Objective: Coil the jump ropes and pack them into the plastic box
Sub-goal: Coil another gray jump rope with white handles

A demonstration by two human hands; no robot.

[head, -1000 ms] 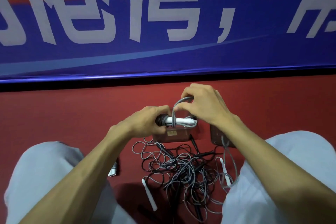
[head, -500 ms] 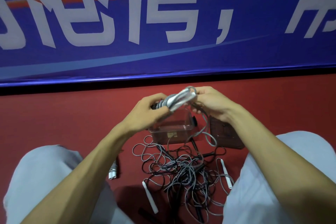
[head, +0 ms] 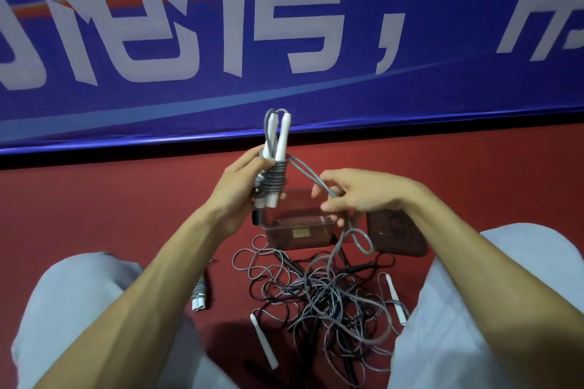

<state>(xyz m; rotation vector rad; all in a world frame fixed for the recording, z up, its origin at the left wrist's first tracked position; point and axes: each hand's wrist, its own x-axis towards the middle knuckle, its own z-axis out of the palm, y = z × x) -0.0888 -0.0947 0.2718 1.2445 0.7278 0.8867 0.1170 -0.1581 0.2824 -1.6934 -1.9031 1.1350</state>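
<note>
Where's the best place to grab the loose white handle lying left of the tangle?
Pinch the white handle mid-shaft from above, fingers across its width. It lies flat on the red floor with its length bare, and only its upper end nears the tangled cords.

The only camera is riding on the person's head, looking forward and down, close above the left hand (head: 241,199) and right hand (head: 366,196). The blue banner (head: 442,88) is showing at 12 o'clock.
</note>
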